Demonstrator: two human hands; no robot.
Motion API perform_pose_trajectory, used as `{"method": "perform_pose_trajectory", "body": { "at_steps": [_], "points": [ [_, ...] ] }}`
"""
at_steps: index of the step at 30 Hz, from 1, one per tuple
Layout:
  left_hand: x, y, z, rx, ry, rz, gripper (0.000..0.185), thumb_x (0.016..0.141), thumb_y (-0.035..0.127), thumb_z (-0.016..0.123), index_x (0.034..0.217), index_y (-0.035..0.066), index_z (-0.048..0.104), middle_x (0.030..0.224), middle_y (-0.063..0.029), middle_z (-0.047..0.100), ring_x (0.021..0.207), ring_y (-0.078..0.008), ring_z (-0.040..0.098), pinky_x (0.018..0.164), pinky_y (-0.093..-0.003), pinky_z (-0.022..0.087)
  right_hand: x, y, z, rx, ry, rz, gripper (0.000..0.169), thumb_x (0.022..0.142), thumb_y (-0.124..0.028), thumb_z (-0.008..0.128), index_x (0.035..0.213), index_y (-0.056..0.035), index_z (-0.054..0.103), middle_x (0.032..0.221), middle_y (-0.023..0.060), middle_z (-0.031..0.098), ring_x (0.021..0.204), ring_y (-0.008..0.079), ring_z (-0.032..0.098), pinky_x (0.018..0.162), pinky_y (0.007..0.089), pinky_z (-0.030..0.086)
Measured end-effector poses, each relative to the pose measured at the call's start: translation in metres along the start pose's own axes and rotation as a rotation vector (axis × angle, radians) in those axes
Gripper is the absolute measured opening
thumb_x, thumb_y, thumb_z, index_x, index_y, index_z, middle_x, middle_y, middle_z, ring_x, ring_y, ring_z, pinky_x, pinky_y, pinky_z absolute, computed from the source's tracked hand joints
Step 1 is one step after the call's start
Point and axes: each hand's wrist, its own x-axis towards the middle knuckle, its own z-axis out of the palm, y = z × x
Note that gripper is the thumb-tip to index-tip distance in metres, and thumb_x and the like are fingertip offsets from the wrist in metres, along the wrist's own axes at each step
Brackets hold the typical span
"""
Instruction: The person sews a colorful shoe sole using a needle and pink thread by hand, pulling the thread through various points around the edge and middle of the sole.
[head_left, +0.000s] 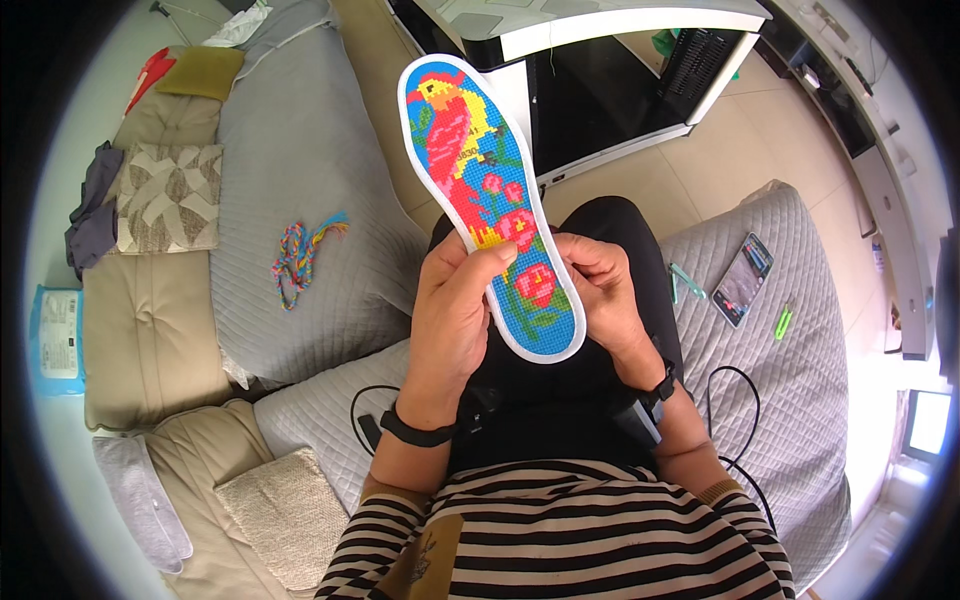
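Observation:
A cross-stitch shoe insole (491, 202) with a parrot and pink flowers on blue, edged in white, is held up above the lap, its patterned face towards me. My left hand (457, 315) grips its left edge, thumb on the printed face and fingers hidden behind. My right hand (600, 289) is at the right edge, its fingers bent and partly behind the insole; whether they pinch a needle or thread cannot be seen. A braided bundle of multicoloured thread (296, 259) lies on the grey quilted cover to the left.
On the quilted seat at right lie a smartphone (742, 279), teal thread snips or tweezers (686, 283), a small green cutter (783, 322) and a black cable (757, 405). A low table (615, 30) stands in front. Cushions (169, 199) line the sofa at left.

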Motion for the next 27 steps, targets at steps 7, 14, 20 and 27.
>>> {"method": "perform_pose_trajectory", "body": {
  "at_steps": [7, 14, 20, 27],
  "points": [
    [0.0, -0.002, -0.001, 0.043, -0.009, 0.041, 0.024, 0.086, 0.006, 0.057, 0.109, -0.003, 0.06, 0.101, -0.0076, 0.066, 0.09, -0.0119, 0.063, 0.084, -0.027, 0.048, 0.002, 0.003, 0.0, -0.006, -0.02, 0.016, 0.019, 0.095, -0.002, 0.052, 0.11, 0.005, 0.061, 0.097, 0.0066, 0.067, 0.089, 0.009, 0.061, 0.079, 0.0225, 0.05],
    [0.001, -0.008, -0.002, 0.12, -0.015, 0.042, 0.024, 0.087, 0.007, 0.058, 0.109, -0.002, 0.06, 0.099, -0.0068, 0.067, 0.088, -0.0116, 0.063, 0.081, -0.0253, 0.048, 0.005, 0.001, -0.002, -0.055, -0.033, 0.027, 0.015, 0.096, -0.002, 0.05, 0.107, 0.0037, 0.058, 0.095, 0.0052, 0.065, 0.087, 0.0072, 0.06, 0.077, 0.0221, 0.05],
    [0.003, -0.018, -0.012, 0.333, -0.03, 0.087, 0.026, 0.089, 0.008, 0.058, 0.113, -0.002, 0.059, 0.106, -0.0056, 0.065, 0.094, -0.0106, 0.06, 0.086, -0.0273, 0.047, 0.011, -0.008, -0.005, 0.351, 0.07, 0.421, 0.029, 0.1, -0.024, 0.045, 0.116, -0.0004, 0.051, 0.106, 0.0091, 0.062, 0.098, 0.0133, 0.059, 0.083, 0.0261, 0.05],
    [0.011, -0.032, -0.024, 0.475, -0.087, 0.208, 0.025, 0.095, 0.012, 0.054, 0.114, -0.003, 0.055, 0.101, -0.0085, 0.064, 0.09, -0.0116, 0.058, 0.08, -0.0276, 0.047, 0.011, 0.005, 0.004, -0.016, 0.095, 0.276, 0.03, 0.1, -0.029, 0.043, 0.104, -0.001, 0.053, 0.092, 0.004, 0.056, 0.086, 0.008, 0.05, 0.078, 0.0225, 0.043]
  ]
}}
